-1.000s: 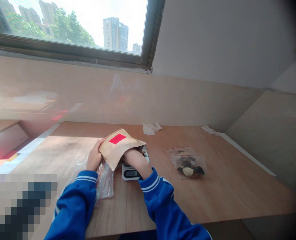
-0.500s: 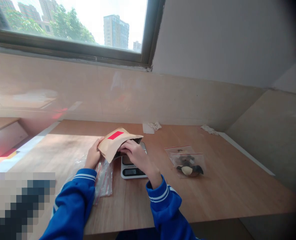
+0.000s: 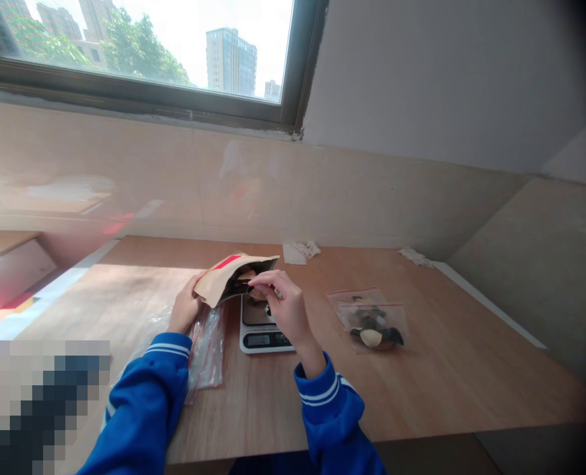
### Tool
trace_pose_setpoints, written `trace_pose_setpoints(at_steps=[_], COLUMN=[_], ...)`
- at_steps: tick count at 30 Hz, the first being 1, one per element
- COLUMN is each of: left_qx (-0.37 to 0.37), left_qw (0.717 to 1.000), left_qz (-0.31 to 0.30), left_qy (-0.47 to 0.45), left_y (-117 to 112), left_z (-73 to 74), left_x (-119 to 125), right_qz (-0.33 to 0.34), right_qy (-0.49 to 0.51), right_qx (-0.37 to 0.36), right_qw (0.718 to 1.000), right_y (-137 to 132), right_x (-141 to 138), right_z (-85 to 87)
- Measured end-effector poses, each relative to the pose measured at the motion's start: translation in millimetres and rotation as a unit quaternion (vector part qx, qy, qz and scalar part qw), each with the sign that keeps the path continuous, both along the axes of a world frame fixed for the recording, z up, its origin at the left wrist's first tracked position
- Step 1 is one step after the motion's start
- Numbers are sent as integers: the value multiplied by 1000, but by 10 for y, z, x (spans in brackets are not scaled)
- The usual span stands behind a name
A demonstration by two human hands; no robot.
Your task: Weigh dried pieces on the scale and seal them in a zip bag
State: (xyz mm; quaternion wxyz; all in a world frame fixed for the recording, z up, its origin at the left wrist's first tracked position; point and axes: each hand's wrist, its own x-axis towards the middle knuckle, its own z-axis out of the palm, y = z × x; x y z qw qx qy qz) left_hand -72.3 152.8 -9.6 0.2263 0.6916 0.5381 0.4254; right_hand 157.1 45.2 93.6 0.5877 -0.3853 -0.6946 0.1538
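Note:
My left hand [image 3: 185, 309] grips a brown paper pouch [image 3: 224, 284] with a red label, held tilted with its mouth open to the right, just above the table. My right hand [image 3: 283, 310] is at the pouch's mouth, fingers pinched on a small dark thing I cannot make out. Below it sits a small digital scale [image 3: 260, 330]. Clear zip bags [image 3: 206, 353] with red strips lie under my left wrist.
Filled zip bags [image 3: 372, 320] with dark and pale pieces lie right of the scale. Crumpled white paper [image 3: 299, 251] and another scrap [image 3: 414, 257] lie by the back wall. The wooden table [image 3: 446, 369] ends near me and at a tiled ledge on the right.
My right hand has come out of the pouch, where it was buried to the wrist, and now pinches something at its mouth. The pouch has tilted flatter.

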Motion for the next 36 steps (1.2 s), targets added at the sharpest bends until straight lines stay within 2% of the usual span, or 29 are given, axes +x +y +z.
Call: trace_pose_setpoints(at_steps=[5, 9, 13, 19, 25, 32, 36], left_qx=[-9, 0, 6, 8, 15, 4, 12], left_qw=[999, 996, 992, 993, 993, 994, 993], left_qz=[21, 44, 58, 55, 48, 50, 51], left_qy=[41, 84, 111, 103, 103, 101, 104], left_y=[61, 76, 69, 72, 68, 64, 64], left_z=[-80, -91, -72, -92, -98, -99, -100], left_x=[-24, -26, -23, -31, -39, -37, -38], right_qz=[-43, -49, -62, -96, -110, -33, -30], right_qy=[133, 177, 206, 250, 216, 62, 26], right_qx=[-43, -87, -82, -61, -87, -167, -192], right_qw=[989, 979, 973, 962, 966, 983, 981], right_y=[-54, -59, 4, 167, 191, 68, 86], right_x=[97, 198, 220, 211, 234, 267, 259], right_z=[-119, -311, -466, -620, -734, -787, -812])
